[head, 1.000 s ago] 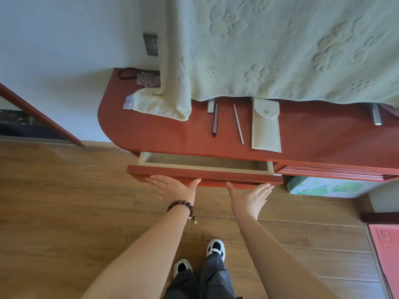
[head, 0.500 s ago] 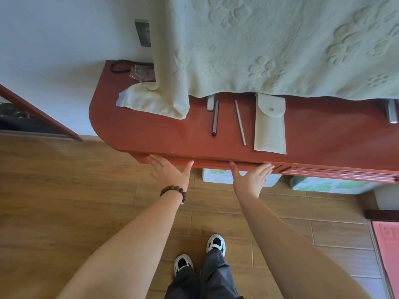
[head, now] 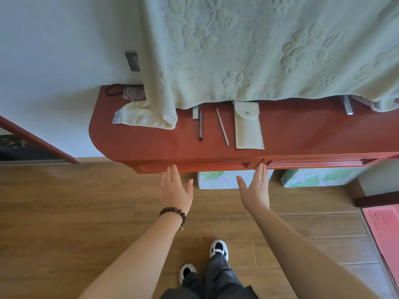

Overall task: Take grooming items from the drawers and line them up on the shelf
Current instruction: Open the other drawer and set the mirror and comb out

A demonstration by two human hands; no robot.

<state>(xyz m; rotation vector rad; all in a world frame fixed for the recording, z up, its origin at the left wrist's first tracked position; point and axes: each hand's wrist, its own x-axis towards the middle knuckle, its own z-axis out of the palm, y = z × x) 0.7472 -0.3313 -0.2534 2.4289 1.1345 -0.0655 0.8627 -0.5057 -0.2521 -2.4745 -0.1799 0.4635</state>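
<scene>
On the red shelf top (head: pixel 133 139) lie a dark slim stick (head: pixel 201 125), a thin silver stick (head: pixel 222 127), a small silver flat piece (head: pixel 195 113) and a pale snap pouch (head: pixel 248 126), side by side. The left drawer front (head: pixel 207 166) sits flush under the top. My left hand (head: pixel 177 189) and my right hand (head: pixel 255 188) are flat with straight fingers, fingertips at the lower edge of that drawer front. Both hands hold nothing.
A pale embossed towel (head: pixel 259 50) hangs over the back of the shelf, its corner (head: pixel 146 117) folded on the top. A second drawer (head: pixel 319 162) is at right. Printed boxes (head: pixel 218 180) stand on the wood floor beneath. A pink mat (head: pixel 384 234) lies at right.
The left drawer, open a second ago, has been pushed in and now sits flush. Both flat hands followed it toward the shelf.
</scene>
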